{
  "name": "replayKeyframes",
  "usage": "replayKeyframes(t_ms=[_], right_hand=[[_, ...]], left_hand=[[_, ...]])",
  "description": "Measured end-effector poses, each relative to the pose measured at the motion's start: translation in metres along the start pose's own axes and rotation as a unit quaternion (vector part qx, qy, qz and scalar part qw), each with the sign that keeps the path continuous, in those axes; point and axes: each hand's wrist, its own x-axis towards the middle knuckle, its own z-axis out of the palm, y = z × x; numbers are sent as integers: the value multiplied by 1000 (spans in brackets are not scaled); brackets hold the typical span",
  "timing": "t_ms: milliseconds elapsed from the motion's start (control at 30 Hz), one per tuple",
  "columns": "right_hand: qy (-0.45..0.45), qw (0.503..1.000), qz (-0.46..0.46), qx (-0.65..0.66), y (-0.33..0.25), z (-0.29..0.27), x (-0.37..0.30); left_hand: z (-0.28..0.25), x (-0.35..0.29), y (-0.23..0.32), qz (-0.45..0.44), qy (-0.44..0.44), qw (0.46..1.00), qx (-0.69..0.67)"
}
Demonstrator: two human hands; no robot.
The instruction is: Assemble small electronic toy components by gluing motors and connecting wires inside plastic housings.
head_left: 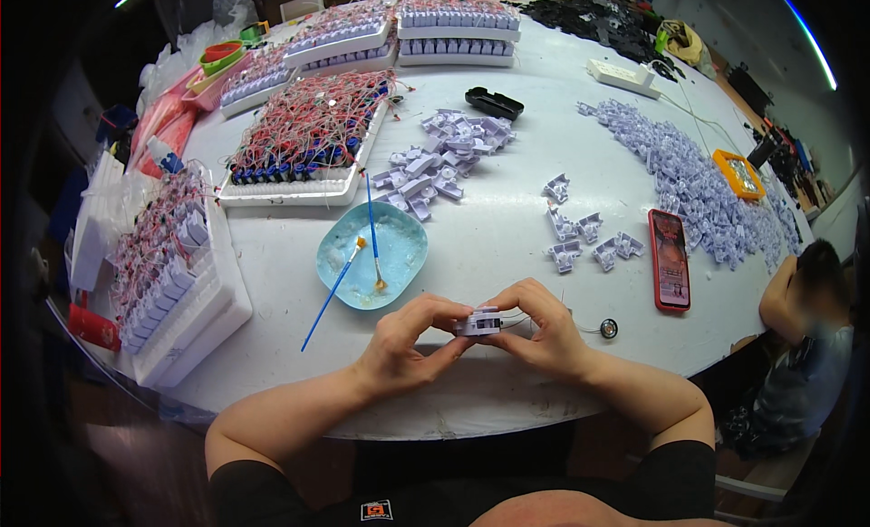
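Note:
Between my two hands, above the near edge of the table, is a small pale-lilac plastic housing point(478, 323) with dark parts in its side. My left hand point(410, 339) pinches its left end between thumb and fingers. From the other side my right hand point(542, 332) grips it with thumb and forefinger. Thin wires run from the housing behind my right hand toward a small round speaker-like disc point(608, 328) lying on the table. A light-blue bowl point(412, 221) stands beyond my left hand, with two blue-handled brushes point(332, 287) resting in it.
Loose lilac housings point(444, 155) lie piled mid-table, and a larger heap of small plastic parts point(698, 192) spreads at right. A red phone point(669, 260) lies nearer. Foam trays point(299, 199) of wired units stand left and far. Another person point(807, 346) sits at the right edge.

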Motion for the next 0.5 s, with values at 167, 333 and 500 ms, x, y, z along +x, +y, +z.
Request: replayKeyframes(t_ms=[167,333,500], right_hand=[[2,1000,4,1,-1,-1,0],[2,1000,0,0,-1,0,0],[-1,1000,-7,-13,0,-1,0]], left_hand=[[1,0,0,1,2,1000,1],[0,0,0,2,2,1000,0],[0,0,0,-1,-1,1000,2]])
